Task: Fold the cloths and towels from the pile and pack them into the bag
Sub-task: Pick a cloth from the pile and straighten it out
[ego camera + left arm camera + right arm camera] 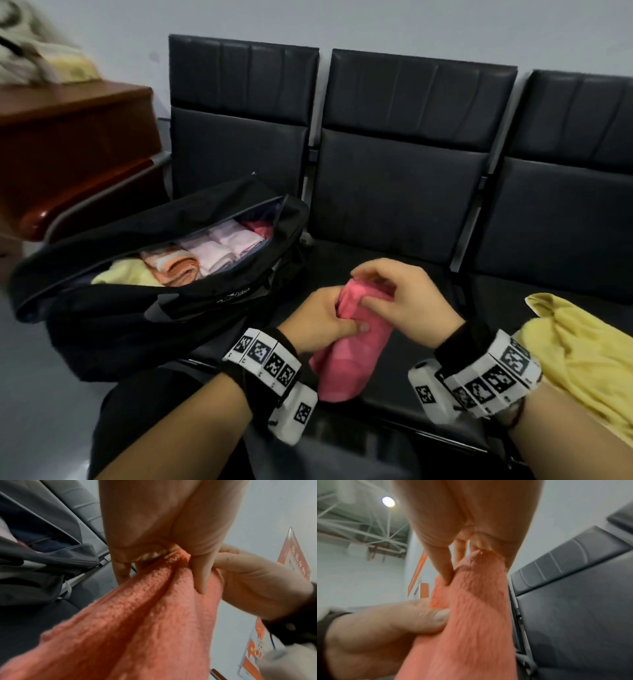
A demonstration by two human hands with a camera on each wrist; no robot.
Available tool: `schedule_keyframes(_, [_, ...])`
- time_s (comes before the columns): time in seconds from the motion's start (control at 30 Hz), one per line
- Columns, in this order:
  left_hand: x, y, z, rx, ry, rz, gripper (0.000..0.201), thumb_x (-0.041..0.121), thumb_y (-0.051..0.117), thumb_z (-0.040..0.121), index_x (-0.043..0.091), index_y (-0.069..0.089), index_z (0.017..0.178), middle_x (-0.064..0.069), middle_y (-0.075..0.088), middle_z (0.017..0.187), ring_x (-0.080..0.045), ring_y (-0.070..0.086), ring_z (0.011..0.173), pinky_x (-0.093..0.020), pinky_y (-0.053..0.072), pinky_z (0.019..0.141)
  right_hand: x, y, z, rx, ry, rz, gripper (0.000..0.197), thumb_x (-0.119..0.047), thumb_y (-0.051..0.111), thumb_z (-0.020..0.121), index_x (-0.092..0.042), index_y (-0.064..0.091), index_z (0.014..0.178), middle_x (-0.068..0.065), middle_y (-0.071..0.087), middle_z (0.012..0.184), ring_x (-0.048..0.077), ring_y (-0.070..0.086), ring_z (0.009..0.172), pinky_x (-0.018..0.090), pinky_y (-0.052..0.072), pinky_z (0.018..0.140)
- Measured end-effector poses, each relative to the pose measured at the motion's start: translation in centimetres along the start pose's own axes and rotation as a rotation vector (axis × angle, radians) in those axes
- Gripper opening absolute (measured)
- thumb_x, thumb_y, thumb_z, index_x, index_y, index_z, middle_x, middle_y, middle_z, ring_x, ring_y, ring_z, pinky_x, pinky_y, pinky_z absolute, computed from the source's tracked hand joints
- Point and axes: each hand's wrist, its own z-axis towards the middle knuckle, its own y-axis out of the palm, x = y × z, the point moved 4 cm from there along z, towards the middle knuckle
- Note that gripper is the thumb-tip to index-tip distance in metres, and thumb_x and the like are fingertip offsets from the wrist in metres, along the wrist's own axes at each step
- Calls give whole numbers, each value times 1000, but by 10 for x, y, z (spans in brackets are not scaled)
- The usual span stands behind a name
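A pink towel [349, 356] hangs bunched above the middle seat, held by both hands at its top. My left hand [337, 317] grips its upper left edge, thumb pressed on the cloth. My right hand [371, 291] pinches the top from the right. The wrist views show the same pink towel [145, 622] [471, 615] pinched between thumb and fingers of each hand. The open black bag [102, 308] lies on the left seat, with several folded cloths [212, 253] in pink, orange and yellow inside.
A yellow towel [582, 356] lies crumpled on the right seat. The row of black seats [404, 192] stands against a grey wall. A brown wooden cabinet [68, 137] at the left carries a pile of cloths [41, 61].
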Motion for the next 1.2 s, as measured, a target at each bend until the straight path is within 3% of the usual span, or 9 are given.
schedule_keyframes(0.1, [8,-16,2,70,28,-99,36,-3,76,81,7,69,115,-3,76,102,-10,71,94,-25,56,82,21,8,-2,199,176,323,62,-20,83,77,-34,53,129,-10,65,117,5,63,110,18,49,91])
schedule_keyframes(0.23, [10,-42,7,192,33,-259,36,-1,74,84,9,67,118,-6,76,107,-16,72,100,-27,57,83,39,46,3,82,295,664,61,-26,82,73,-22,56,129,2,68,124,15,65,114,26,54,89])
schedule_keyframes(0.43, [-15,-89,18,349,-27,-402,29,2,70,89,6,67,117,-11,75,111,-23,72,104,-32,58,88,45,83,49,19,366,699,51,-29,87,71,-18,65,115,4,74,110,22,72,101,34,60,80])
schedule_keyframes(0.57, [-37,-130,27,417,-70,-412,26,6,70,90,11,68,116,-5,76,109,-18,72,103,-25,57,83,44,110,98,-52,350,601,36,-19,84,76,-16,68,108,3,75,101,19,73,92,36,61,77])
schedule_keyframes(0.73, [-67,-202,48,483,-206,-320,16,17,68,94,19,67,110,2,76,104,-13,73,95,-26,59,77,50,139,171,-76,277,447,27,-16,82,77,-23,69,100,-6,74,92,10,71,82,27,57,70])
schedule_keyframes(0.9, [-117,-297,58,781,-408,-85,12,8,66,90,19,69,87,1,66,87,-14,57,80,-31,47,74,61,158,225,-39,254,345,22,-20,79,80,-32,64,91,-21,69,86,-2,64,75,12,46,61])
schedule_keyframes(1.0, [-142,-317,59,715,-501,53,15,4,65,84,15,68,74,-2,60,79,-18,52,76,-30,41,69,58,175,249,-108,221,328,24,-19,78,80,-32,64,94,-18,69,85,-5,62,76,10,43,63])
schedule_keyframes(1.1, [-149,-336,64,704,-531,186,25,2,60,84,9,72,105,-7,71,97,-27,66,91,-37,55,84,56,196,266,-236,214,278,30,-21,78,80,-23,65,107,-10,69,96,3,64,86,22,50,75])
schedule_keyframes(1.2, [-135,-365,67,814,-478,332,50,12,51,80,16,63,128,-22,64,124,-47,57,115,-55,46,103,65,212,280,-321,289,147,34,-24,77,80,-18,63,110,-4,67,100,16,64,91,34,51,82])
